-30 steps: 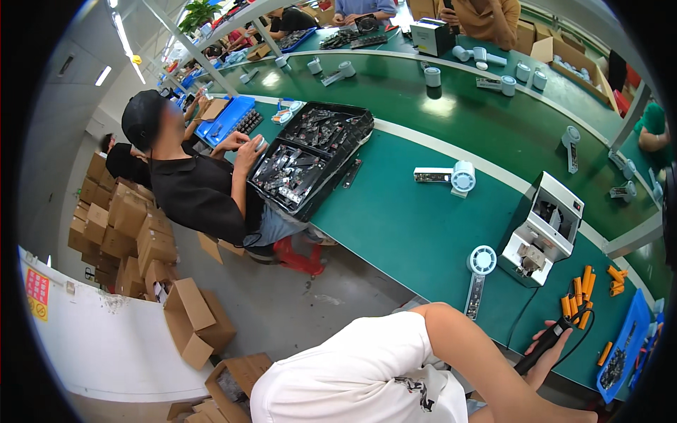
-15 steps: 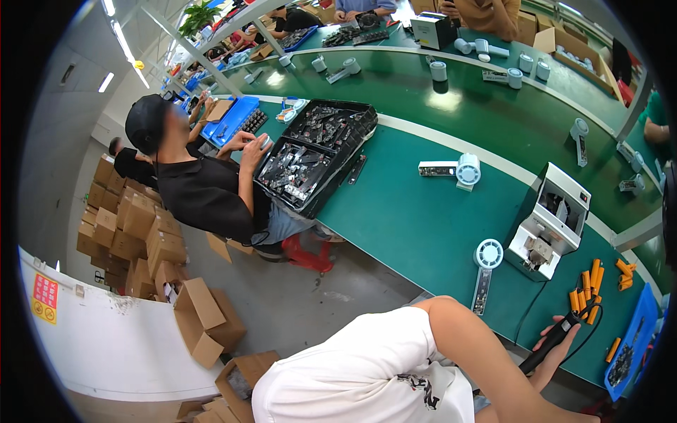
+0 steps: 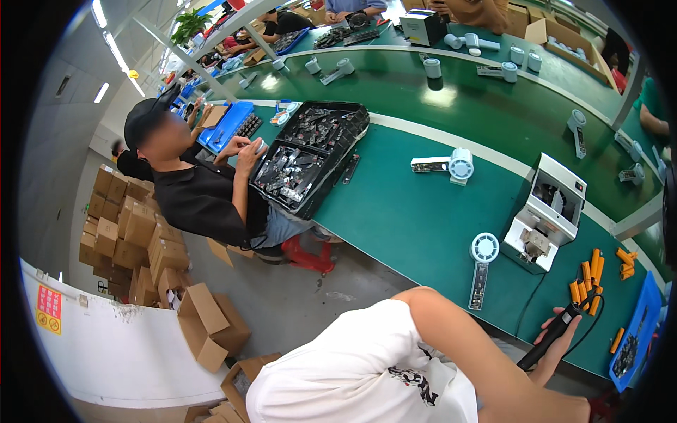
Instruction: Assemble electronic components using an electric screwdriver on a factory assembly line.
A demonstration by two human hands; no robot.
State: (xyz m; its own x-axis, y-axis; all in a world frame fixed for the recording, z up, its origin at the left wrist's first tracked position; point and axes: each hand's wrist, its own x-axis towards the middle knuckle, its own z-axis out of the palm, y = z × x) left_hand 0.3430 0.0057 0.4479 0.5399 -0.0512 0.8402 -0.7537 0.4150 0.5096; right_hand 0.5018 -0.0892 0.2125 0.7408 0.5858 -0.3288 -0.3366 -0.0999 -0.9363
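Observation:
My right hand (image 3: 562, 342), at the lower right by the table edge, is closed round a black corded electric screwdriver (image 3: 550, 341). The screwdriver's lower end is hidden behind my bare left arm (image 3: 486, 352), which crosses in front. My left hand lies outside the picture. Several orange cylinders (image 3: 591, 271), like battery cells, lie just beyond the screwdriver's cord. Left of my right hand, a light blue handheld fan (image 3: 484, 248) rests on the green table with its handle opened and a circuit board showing. Another such fan (image 3: 461, 166) lies farther back.
Behind the cells stands a white box-shaped machine (image 3: 546, 211). A blue tray (image 3: 638, 331) of small dark parts sits at the right. To the left, a co-worker (image 3: 197, 183) handles something beside a black bin (image 3: 303, 155). Fan parts rest on the shiny green strip (image 3: 395, 92) beyond.
The view has shifted slightly, moving the table's things a little left. My right hand keeps hold of the screwdriver. The co-worker's head has turned more toward me.

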